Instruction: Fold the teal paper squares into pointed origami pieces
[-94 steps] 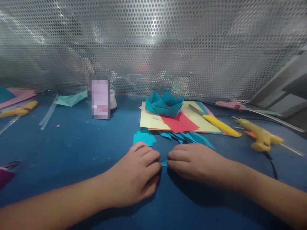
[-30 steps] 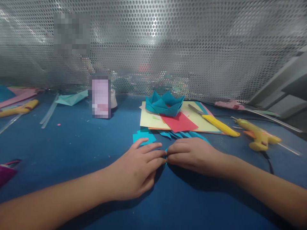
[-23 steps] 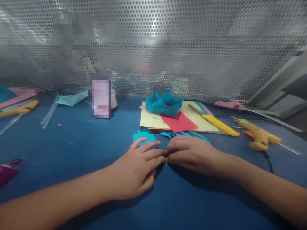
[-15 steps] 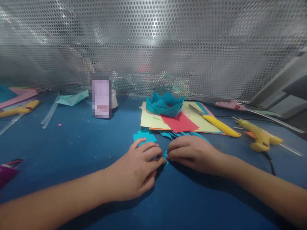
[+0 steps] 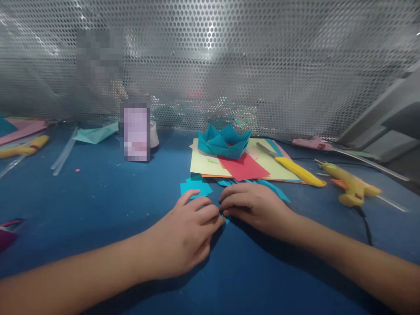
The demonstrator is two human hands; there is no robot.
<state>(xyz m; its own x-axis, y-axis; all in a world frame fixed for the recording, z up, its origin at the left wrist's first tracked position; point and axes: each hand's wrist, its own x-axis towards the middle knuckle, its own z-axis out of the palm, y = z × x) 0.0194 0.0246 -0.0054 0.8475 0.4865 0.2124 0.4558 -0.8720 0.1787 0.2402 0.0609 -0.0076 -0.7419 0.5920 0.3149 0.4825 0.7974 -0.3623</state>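
Low at the centre, a small blue paper piece (image 5: 227, 222) shows between my hands, mostly covered by fingers. My left hand (image 5: 193, 232) is closed on it from the left, with one finger raised. From the right, my right hand (image 5: 252, 208) pinches the same piece, its fingertips almost touching the left ones. Flat blue paper squares (image 5: 197, 187) lie just beyond my left hand. Folded blue strips (image 5: 274, 190) stick out behind my right hand. Further back, a pointed blue folded paper ring (image 5: 225, 142) rests on a stack of coloured sheets (image 5: 203, 165) beside a red sheet (image 5: 244, 166).
A yellow cutter (image 5: 300, 171) lies on the stack's right side. Right of it are a yellow glue gun (image 5: 352, 181) and a pink one (image 5: 313, 143). A phone (image 5: 135, 133) stands at back left, near a pale folded paper (image 5: 96, 133). A perforated metal panel (image 5: 210, 65) closes off the back.
My right hand has moved slightly left, closer to my left hand, and less of the small blue piece shows. The whole view has shifted a little.
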